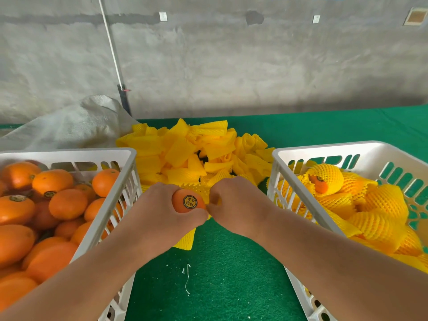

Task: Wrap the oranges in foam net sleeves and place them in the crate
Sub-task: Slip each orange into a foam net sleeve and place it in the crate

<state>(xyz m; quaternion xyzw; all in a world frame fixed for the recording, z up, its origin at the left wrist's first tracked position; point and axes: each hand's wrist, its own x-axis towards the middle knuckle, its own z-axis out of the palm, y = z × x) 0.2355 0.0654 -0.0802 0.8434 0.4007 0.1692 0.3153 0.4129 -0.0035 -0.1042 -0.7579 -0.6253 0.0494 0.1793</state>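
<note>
My left hand (159, 212) grips an orange (187, 203) with a round black-and-yellow sticker, low over the green table between two crates. A yellow foam net sleeve (186, 239) sits partly around the orange and hangs out below my left hand. My right hand (234, 205) pinches the sleeve's edge right beside the orange. The white crate on the left (111, 202) holds several bare oranges (67, 202). The white crate on the right (301, 151) holds several oranges wrapped in yellow sleeves (372, 205).
A heap of loose yellow foam sleeves (196, 151) lies on the green table cover (220, 274) behind my hands. A pale woven sack (76, 126) sits behind the left crate. A grey concrete wall (231, 66) closes the back.
</note>
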